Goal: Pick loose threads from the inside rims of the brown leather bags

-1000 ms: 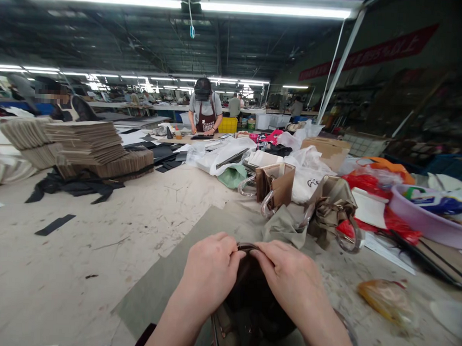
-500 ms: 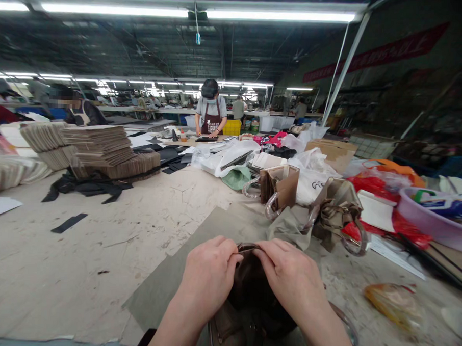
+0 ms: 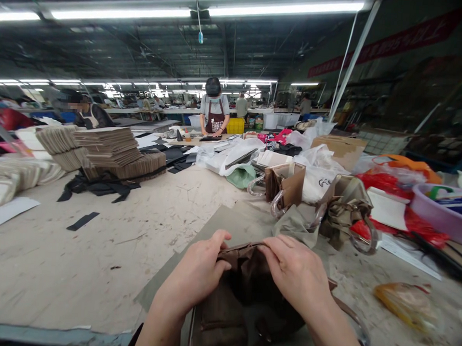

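My left hand point(image 3: 196, 273) and my right hand point(image 3: 297, 275) both pinch the far rim of a dark brown leather bag point(image 3: 225, 310) that lies open in front of me on a grey-green mat point(image 3: 229, 224). The left fingers curl over the rim at its left end, the right fingers press it at the middle. The bag's mouth gapes between my wrists. Its lower part runs out of view at the bottom.
Tan bags with clear ring handles point(image 3: 284, 185) point(image 3: 346, 208) stand just beyond the mat. Cardboard stacks point(image 3: 109, 150) sit at the left, plastic bags and a purple basin point(image 3: 441, 213) at the right. A person in an apron point(image 3: 214, 113) works at the far end.
My left hand has slid left along the bag's rim, so the hands are further apart and the mouth is wider. The view has shifted a little, and more of the bag shows.
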A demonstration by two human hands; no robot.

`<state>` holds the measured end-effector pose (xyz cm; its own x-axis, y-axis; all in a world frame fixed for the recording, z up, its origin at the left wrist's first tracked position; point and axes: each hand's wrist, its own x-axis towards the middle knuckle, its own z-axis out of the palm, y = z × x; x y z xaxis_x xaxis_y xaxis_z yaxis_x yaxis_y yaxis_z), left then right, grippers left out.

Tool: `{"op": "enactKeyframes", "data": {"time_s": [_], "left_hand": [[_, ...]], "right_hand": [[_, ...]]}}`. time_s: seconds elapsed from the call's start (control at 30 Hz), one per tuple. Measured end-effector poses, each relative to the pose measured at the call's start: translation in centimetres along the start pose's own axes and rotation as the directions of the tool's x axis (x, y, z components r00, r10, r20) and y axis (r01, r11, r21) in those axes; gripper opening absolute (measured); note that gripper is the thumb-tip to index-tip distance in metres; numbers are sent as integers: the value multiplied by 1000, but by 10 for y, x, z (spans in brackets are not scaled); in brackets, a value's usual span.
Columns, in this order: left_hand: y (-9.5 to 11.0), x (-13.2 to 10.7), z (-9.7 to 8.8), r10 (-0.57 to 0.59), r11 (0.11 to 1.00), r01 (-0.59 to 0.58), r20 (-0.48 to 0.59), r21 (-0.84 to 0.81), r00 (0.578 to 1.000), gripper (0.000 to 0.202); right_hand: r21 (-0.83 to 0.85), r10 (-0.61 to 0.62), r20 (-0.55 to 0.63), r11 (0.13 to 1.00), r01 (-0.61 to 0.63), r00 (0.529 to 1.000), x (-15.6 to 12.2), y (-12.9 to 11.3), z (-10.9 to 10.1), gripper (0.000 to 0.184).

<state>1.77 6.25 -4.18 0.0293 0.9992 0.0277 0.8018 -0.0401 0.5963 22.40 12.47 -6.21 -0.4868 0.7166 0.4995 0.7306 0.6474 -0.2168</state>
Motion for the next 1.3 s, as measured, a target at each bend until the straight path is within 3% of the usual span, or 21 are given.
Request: {"op": "enactKeyframes", "data": {"time_s": [0.13, 0.27, 0.53, 0.83, 0.97, 1.17, 1.3], "left_hand": [[8, 2, 3, 0, 1000, 2, -67, 22, 998, 21], [12, 4, 9, -1, 998, 7, -105, 55, 994, 12], [12, 5, 11, 16, 999, -10, -124, 45, 992, 12], [14, 5, 13, 29, 998, -21, -131, 58, 991, 13], [13, 7, 12, 0, 999, 7, -130, 50, 992, 13], [11, 8, 11, 6, 996, 3, -89, 92, 996, 18], [13, 7, 11, -2, 992, 12, -87, 123, 996, 13]], "right_hand": [[101, -88, -97, 990, 97, 991, 0, 5, 6, 18], [129, -141, -131, 979, 158, 981, 0, 4, 9, 14], [125, -114, -108, 984, 127, 988, 6, -9, 8, 6], [187, -130, -147, 970, 157, 981, 7, -19, 14, 10], [220, -133, -169, 961, 169, 977, 6, -18, 16, 12], [272, -246, -90, 926, 262, 965, 6, -9, 7, 21], [277, -217, -132, 929, 247, 967, 6, -9, 9, 17]]}}
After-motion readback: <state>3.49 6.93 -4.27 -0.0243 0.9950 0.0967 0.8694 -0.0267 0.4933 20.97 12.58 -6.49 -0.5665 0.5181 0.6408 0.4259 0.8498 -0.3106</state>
